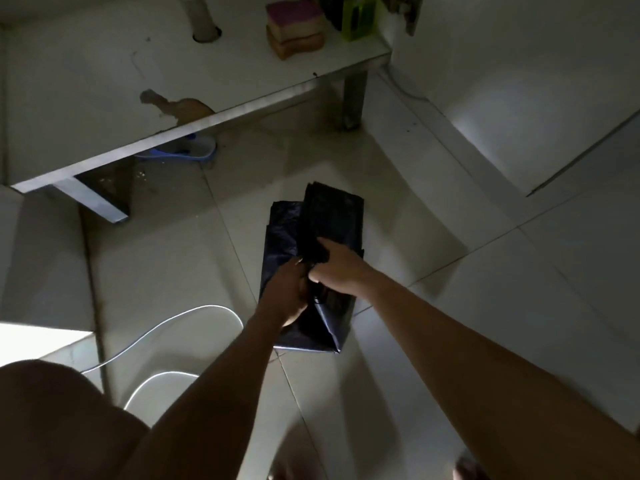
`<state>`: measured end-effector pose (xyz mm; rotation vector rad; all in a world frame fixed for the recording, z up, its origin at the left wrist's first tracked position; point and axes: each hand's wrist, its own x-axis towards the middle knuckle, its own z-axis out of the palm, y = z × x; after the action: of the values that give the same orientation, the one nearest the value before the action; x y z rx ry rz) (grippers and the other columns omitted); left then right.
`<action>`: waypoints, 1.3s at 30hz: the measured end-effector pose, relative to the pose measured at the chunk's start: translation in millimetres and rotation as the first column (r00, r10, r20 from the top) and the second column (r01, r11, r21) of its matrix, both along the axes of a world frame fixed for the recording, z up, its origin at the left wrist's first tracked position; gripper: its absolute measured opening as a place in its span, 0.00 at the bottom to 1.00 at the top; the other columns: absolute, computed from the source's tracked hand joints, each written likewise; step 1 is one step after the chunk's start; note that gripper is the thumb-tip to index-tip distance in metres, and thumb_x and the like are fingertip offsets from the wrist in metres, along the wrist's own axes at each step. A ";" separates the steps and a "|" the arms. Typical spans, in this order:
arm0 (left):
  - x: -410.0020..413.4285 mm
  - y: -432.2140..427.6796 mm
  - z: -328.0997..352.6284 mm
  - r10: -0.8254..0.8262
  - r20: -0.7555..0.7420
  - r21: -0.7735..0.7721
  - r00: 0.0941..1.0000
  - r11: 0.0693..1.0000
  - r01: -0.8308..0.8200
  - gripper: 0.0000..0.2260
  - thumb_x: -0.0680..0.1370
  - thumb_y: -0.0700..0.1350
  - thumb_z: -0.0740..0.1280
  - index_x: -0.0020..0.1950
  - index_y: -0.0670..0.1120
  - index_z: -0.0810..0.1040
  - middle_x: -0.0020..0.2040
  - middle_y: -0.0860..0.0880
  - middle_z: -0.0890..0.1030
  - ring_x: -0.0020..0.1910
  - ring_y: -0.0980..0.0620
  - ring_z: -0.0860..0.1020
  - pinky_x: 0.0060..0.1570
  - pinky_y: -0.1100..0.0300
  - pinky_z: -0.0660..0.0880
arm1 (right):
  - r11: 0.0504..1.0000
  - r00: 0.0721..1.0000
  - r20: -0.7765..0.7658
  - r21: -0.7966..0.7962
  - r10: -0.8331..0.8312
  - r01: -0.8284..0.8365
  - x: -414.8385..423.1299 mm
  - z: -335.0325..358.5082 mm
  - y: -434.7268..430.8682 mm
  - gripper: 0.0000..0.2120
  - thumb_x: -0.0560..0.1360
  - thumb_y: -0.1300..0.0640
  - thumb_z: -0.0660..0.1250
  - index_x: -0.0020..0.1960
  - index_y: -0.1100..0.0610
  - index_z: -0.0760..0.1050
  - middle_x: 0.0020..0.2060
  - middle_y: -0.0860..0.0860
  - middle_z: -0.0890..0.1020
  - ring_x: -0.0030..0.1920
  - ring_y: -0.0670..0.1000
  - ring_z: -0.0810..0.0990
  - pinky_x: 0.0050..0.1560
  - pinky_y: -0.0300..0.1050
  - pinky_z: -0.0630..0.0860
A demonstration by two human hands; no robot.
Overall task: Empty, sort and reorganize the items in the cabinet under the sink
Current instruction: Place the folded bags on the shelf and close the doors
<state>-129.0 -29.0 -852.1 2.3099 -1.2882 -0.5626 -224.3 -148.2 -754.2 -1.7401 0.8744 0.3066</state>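
Observation:
A folded black plastic bag (330, 220) lies on the pale floor tiles in front of the open cabinet. My right hand (337, 268) grips a fold of it near the middle, fingers curled over the plastic. My left hand (287, 296) holds the bag's left side just beside the right hand, fingers curled into the plastic. The cabinet floor (86, 81) is a white shelf with a chipped brown patch. At its back right stand stacked sponges (294, 27), pink on top, and a green container (358, 19).
A white drain pipe (202, 15) goes through the shelf at the back. A blue and white slipper (187, 152) lies under the shelf's front edge. A white cable (166, 327) loops on the floor at left. The open cabinet door (540, 81) stands at right.

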 end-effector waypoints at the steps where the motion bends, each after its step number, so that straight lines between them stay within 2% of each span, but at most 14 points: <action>1: 12.5 6.8 5.6 0.064 -0.034 -0.020 0.997 0.998 -0.065 0.18 0.78 0.49 0.59 0.65 0.46 0.78 0.62 0.43 0.79 0.59 0.41 0.78 0.55 0.56 0.73 | 0.997 0.998 -0.007 -0.055 0.055 -0.055 7.0 -3.8 8.6 0.27 0.68 0.54 0.66 0.67 0.49 0.70 0.54 0.55 0.81 0.52 0.57 0.80 0.52 0.47 0.78; 5: 59.8 40.8 12.7 0.249 0.021 0.074 0.968 0.965 -0.250 0.20 0.77 0.49 0.55 0.60 0.46 0.82 0.59 0.41 0.82 0.59 0.41 0.79 0.59 0.54 0.72 | 0.953 0.967 -0.051 -0.163 0.248 -0.253 28.9 -23.8 44.0 0.39 0.72 0.42 0.65 0.79 0.43 0.54 0.69 0.53 0.75 0.65 0.59 0.76 0.64 0.52 0.74; 6: 66.2 45.8 13.4 0.248 0.031 0.115 0.968 0.961 -0.250 0.17 0.79 0.45 0.56 0.60 0.46 0.82 0.59 0.43 0.82 0.60 0.41 0.79 0.61 0.54 0.72 | 0.932 0.946 -0.033 -0.164 0.323 -0.324 31.0 -27.9 52.0 0.39 0.72 0.39 0.65 0.79 0.41 0.52 0.66 0.52 0.76 0.62 0.57 0.77 0.62 0.52 0.75; 9: 73.7 46.9 17.5 0.204 0.006 0.316 0.979 0.929 -0.195 0.14 0.83 0.44 0.57 0.65 0.47 0.79 0.65 0.47 0.78 0.64 0.43 0.76 0.64 0.55 0.70 | 0.916 0.922 0.081 -0.172 0.380 -0.362 24.0 -32.8 69.2 0.33 0.73 0.34 0.65 0.74 0.39 0.61 0.37 0.41 0.78 0.37 0.44 0.77 0.44 0.43 0.75; 11: 71.8 43.5 19.1 0.219 -0.028 0.363 0.975 0.911 -0.195 0.16 0.84 0.50 0.56 0.64 0.46 0.78 0.65 0.44 0.78 0.64 0.43 0.76 0.63 0.55 0.70 | 0.938 0.966 0.150 -0.308 0.211 -0.157 11.3 -39.9 65.0 0.22 0.75 0.41 0.67 0.67 0.44 0.70 0.36 0.42 0.78 0.38 0.44 0.78 0.43 0.41 0.72; 14: 66.0 37.0 21.6 0.328 -0.099 0.384 0.940 0.884 -0.268 0.18 0.82 0.55 0.61 0.63 0.45 0.77 0.62 0.44 0.80 0.63 0.42 0.76 0.60 0.56 0.70 | 0.841 0.955 0.101 -0.454 -0.279 0.294 -11.5 -51.5 45.3 0.24 0.73 0.46 0.71 0.65 0.52 0.69 0.56 0.54 0.77 0.57 0.56 0.77 0.52 0.46 0.73; 16: 61.9 34.5 20.2 0.412 -0.152 0.431 0.899 0.846 -0.314 0.23 0.77 0.58 0.68 0.63 0.43 0.73 0.60 0.43 0.79 0.62 0.41 0.75 0.57 0.56 0.72 | 0.871 0.876 -0.137 -0.255 -0.462 0.420 -20.6 -61.0 28.6 0.32 0.71 0.45 0.73 0.68 0.57 0.65 0.63 0.59 0.74 0.62 0.61 0.75 0.58 0.50 0.74; 18: 55.5 33.9 20.5 0.446 -0.188 0.477 0.875 0.820 -0.315 0.28 0.73 0.56 0.74 0.64 0.41 0.69 0.60 0.41 0.76 0.59 0.40 0.76 0.55 0.53 0.74 | 0.914 0.867 -0.309 -0.021 -0.392 0.405 -24.9 -64.4 21.1 0.36 0.70 0.42 0.75 0.68 0.59 0.66 0.63 0.58 0.76 0.61 0.60 0.77 0.58 0.51 0.76; 22: 46.6 35.9 18.1 0.461 -0.224 0.504 0.859 0.809 -0.303 0.32 0.67 0.47 0.80 0.63 0.41 0.66 0.58 0.39 0.76 0.56 0.41 0.77 0.53 0.52 0.76 | 0.869 0.882 -0.265 0.211 -0.390 0.447 -24.5 -64.0 20.1 0.16 0.71 0.53 0.76 0.54 0.58 0.78 0.49 0.56 0.83 0.49 0.55 0.83 0.48 0.48 0.80; 28: 41.5 28.6 31.5 0.482 -0.410 0.575 0.774 0.796 -0.191 0.32 0.67 0.41 0.80 0.65 0.40 0.68 0.59 0.40 0.75 0.55 0.42 0.77 0.53 0.48 0.80 | 0.833 0.905 -0.263 0.366 -0.335 0.415 -11.2 -37.2 11.6 0.07 0.75 0.65 0.65 0.51 0.56 0.76 0.46 0.57 0.82 0.48 0.57 0.82 0.56 0.56 0.80; 30: 41.4 24.6 44.8 0.526 -0.510 0.557 0.681 0.805 -0.204 0.29 0.69 0.51 0.79 0.64 0.39 0.75 0.60 0.38 0.77 0.57 0.42 0.78 0.57 0.47 0.79 | 0.795 0.894 -0.258 0.412 -0.367 0.445 -4.1 -21.0 -2.4 0.08 0.74 0.69 0.63 0.50 0.59 0.74 0.45 0.59 0.80 0.48 0.58 0.80 0.54 0.56 0.80; 34: 38.3 21.9 86.1 0.626 -0.755 0.576 0.193 0.775 -0.260 0.46 0.58 0.69 0.77 0.67 0.42 0.74 0.64 0.38 0.78 0.62 0.37 0.77 0.66 0.43 0.72 | 0.727 0.916 -0.174 0.562 -0.362 0.394 19.5 24.3 -38.2 0.22 0.69 0.70 0.66 0.62 0.60 0.72 0.57 0.61 0.80 0.56 0.61 0.81 0.46 0.52 0.81; 37: 37.5 16.3 129.2 0.542 -0.840 0.512 -0.007 0.789 -0.339 0.36 0.65 0.62 0.78 0.63 0.41 0.76 0.61 0.36 0.79 0.59 0.35 0.79 0.55 0.42 0.78 | 0.733 0.929 -0.123 0.583 -0.349 0.352 37.2 68.6 -60.6 0.27 0.66 0.69 0.68 0.65 0.62 0.73 0.55 0.60 0.82 0.52 0.60 0.82 0.40 0.48 0.82; 39: 43.4 11.2 167.3 0.492 -0.870 0.446 -0.017 0.774 -0.449 0.23 0.70 0.54 0.76 0.57 0.39 0.80 0.55 0.38 0.83 0.54 0.39 0.81 0.51 0.47 0.79 | 0.752 0.942 -0.072 0.584 -0.327 0.305 47.9 99.0 -73.7 0.28 0.65 0.67 0.69 0.65 0.62 0.74 0.57 0.60 0.82 0.51 0.59 0.83 0.42 0.48 0.83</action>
<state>-85.6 -17.7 -684.9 1.4914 0.2278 -1.4570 -176.3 -221.9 -655.2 -0.9925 0.9114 0.2805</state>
